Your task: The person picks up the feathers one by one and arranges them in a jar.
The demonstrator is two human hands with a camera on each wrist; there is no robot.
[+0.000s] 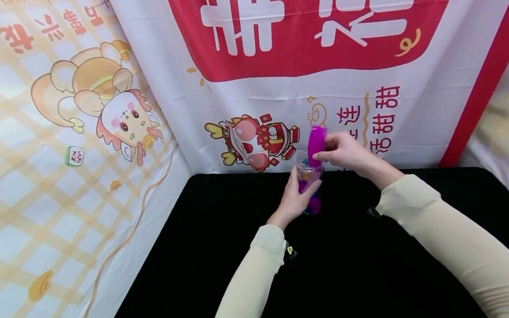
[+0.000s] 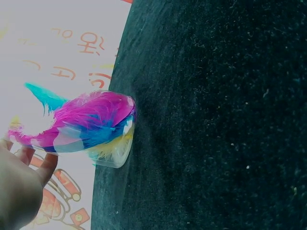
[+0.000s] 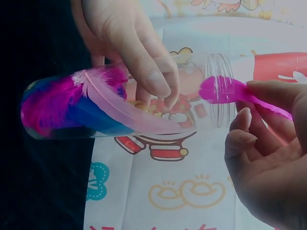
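My left hand (image 1: 294, 199) grips a clear jar (image 3: 219, 119) with a threaded, uncapped mouth. Pink, magenta, blue and yellow feathers (image 3: 112, 105) fill its lower part, seen through the wall in both wrist views. Between the thumb and fingers of my right hand (image 1: 348, 151) is a magenta feather (image 1: 317, 143). In the right wrist view one end of that feather is inside the jar's mouth, while the rest trails back past my right fingers. The left wrist view shows a turquoise feather (image 2: 45, 99) toward the jar's mouth end.
A black-covered table (image 1: 191, 262) lies under my forearms, and the jar is near its far edge. Behind that edge hangs a white and red printed cloth (image 1: 241, 96). Another cloth (image 1: 27, 204), checked and with cartoon figures, covers the left side.
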